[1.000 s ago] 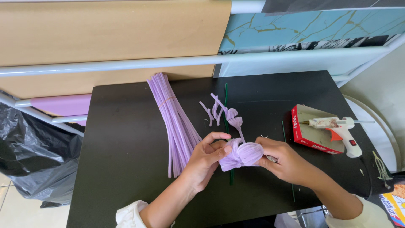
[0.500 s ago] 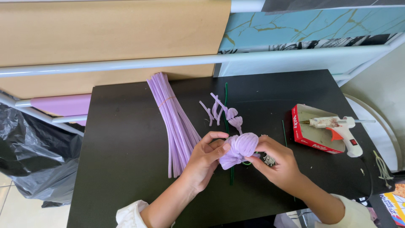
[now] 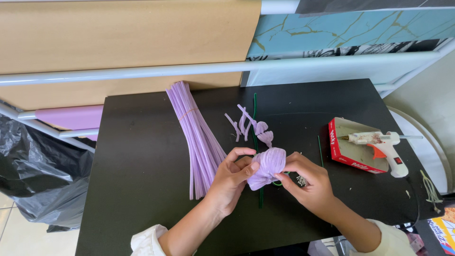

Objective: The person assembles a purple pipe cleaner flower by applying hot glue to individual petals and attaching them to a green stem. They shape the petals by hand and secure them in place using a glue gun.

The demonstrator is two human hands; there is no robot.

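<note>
We hold a lilac pipe-cleaner flower just above the middle of the black table, its looped petals gathered into a rounded, ribbed bud. Our left hand grasps it from the left, thumb pressed over the front of the petals and the fingers curled behind. Our right hand grips it from the right, fingertips pinching at the base of the bud, where a thin green wire curls out below. A small tuft of pale stamens shows just beside the right fingers.

A dark green stem lies on the table and runs from behind the flower toward the far edge; its lower end shows again beneath our hands. Near its upper part lie a few loose lilac petal pieces, some straight, some already bent into loops. To the left of them a thick bundle of lilac pipe cleaners stretches from the far edge of the table toward our left hand, fanning out at the near end.

Well apart on the right sits a shallow red cardboard box with a white glue gun resting across it, its orange trigger turned toward us. A short green wire piece lies between the box and our right hand. Beside the table on the left slumps a black plastic bag.
</note>
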